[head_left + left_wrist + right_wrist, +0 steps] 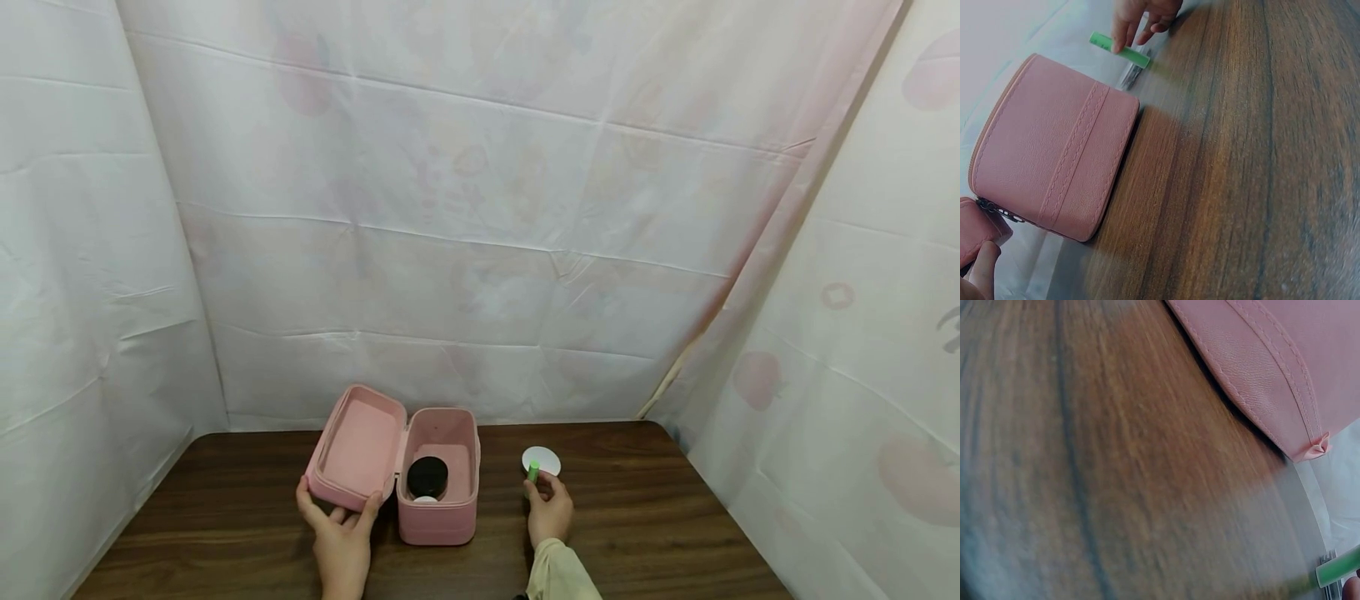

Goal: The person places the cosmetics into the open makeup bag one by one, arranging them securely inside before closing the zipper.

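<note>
- I see the left hand (343,546) gripping the near end of the pale pink, rounded-rectangular lid (363,442), thumb at its right corner and fingers at its left.
- The lid is tilted, inner side up, left of the pink leather-like box base (437,525) it hinges on. I take that wide grip as a way of steadying the lid so it cannot swing over the opening.
- Inside the base I can make out a round black object (427,477) towards the near left, and a small white thing (425,499) just on its near side, mostly hidden by the rim.
- The right hand (551,515) pinches a short bright-green cylinder (1119,50) between thumb and fingers, right of the base. To my eye, a fingertip pinch suits something this slim and leaves both ends free.
- In the head view, the cylinder's far end overlaps a flat white disc (551,454) on the dark-brown wood-grain worktop (637,517); I cannot tell whether they touch.
- My left wrist view shows dark, shiny slim pieces (1130,76) just beyond the cylinder, too blurred to identify.
</note>
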The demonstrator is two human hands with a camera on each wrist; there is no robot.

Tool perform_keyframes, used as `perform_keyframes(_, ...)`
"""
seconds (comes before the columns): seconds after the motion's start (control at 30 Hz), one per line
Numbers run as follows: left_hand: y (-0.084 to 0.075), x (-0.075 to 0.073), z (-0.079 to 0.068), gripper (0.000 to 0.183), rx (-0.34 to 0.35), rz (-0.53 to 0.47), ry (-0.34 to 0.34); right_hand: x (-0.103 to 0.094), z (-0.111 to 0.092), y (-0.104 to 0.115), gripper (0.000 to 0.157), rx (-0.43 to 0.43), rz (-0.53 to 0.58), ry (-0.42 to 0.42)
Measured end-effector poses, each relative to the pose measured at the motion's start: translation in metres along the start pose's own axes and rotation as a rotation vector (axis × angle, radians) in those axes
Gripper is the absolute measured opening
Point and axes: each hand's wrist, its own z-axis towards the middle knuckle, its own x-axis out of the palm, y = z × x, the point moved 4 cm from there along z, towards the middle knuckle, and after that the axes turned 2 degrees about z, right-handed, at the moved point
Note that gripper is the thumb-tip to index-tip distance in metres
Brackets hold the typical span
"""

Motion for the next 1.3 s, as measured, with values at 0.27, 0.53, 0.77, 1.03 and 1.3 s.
perform_keyframes(0.27, -0.0006, 0.0, -0.0003, 0.112, 0.005, 0.003, 0.002, 0.0002, 0.0013, -0.0002, 0.021, 0.029, 0.004, 0.007)
perform_keyframes(0.53, -0.0014, -0.0008, 0.0003, 0.113, 0.01, 0.026, -0.001, -0.0001, 0.002, 0.0012, 0.021, 0.036, 0.029, -0.001)
perform_keyframes(0.77, -0.0013, 0.0003, -0.0003, 0.111, 0.01, 0.04, 0.0, -0.0001, 0.0017, 0.0024, 0.021, 0.023, 0.033, -0.008)
perform_keyframes(1.03, -0.0017, -0.0014, -0.0008, 0.113, 0.01, 0.034, -0.006, 0.0004, 0.0035, 0.0017, 0.021, 0.025, 0.032, -0.018)
perform_keyframes(1.3, -0.0014, -0.0012, -0.0008, 0.112, 0.027, 0.049, -0.008, -0.0002, 0.0051, 0.0043, 0.021, 0.051, 0.049, -0.009)
